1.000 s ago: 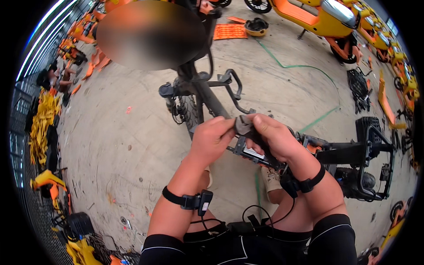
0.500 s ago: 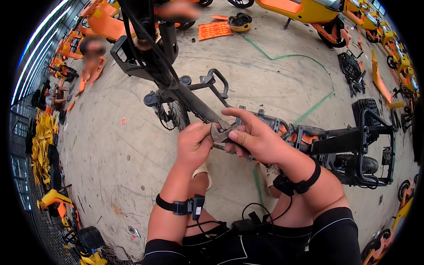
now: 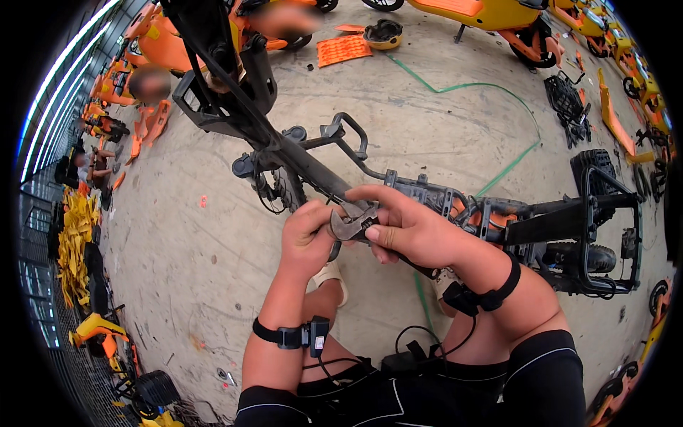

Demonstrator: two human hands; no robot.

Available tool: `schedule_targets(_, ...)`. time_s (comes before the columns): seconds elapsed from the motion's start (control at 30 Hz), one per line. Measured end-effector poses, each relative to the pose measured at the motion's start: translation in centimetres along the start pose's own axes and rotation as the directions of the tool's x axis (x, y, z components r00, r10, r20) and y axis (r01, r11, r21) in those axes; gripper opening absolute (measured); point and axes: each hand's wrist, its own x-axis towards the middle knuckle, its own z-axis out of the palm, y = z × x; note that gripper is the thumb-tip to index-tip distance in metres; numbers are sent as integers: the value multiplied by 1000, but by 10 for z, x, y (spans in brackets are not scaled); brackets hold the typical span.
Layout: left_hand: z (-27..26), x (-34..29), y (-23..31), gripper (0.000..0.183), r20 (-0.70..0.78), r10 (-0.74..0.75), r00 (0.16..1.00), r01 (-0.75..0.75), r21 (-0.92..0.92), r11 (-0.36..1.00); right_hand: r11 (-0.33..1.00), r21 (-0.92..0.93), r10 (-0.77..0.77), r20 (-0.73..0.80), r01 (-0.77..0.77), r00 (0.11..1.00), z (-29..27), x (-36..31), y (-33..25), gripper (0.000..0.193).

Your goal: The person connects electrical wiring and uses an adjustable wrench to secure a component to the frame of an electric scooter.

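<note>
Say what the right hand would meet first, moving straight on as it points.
Probably the left hand, at the head of the adjustable wrench the right hand holds; the black frame tube seems lower, but depth is unclear.

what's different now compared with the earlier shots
The left hand and right hand have shifted left and slightly down in the picture with the adjustable wrench, whose jaws show more plainly. The right still grips it, the left stays at its jaws; nothing was visibly let go.

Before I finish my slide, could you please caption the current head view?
The right hand grips an adjustable wrench, the left hand at its jaws, beside a bare black two-wheeler frame.
</note>
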Motion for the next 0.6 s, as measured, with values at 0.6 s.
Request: schedule_targets(0.6,-7,-4,-3,22,19,94,995,-94,-2,996,991,-128,20,-46,-26,999,8,-2,-2,52)
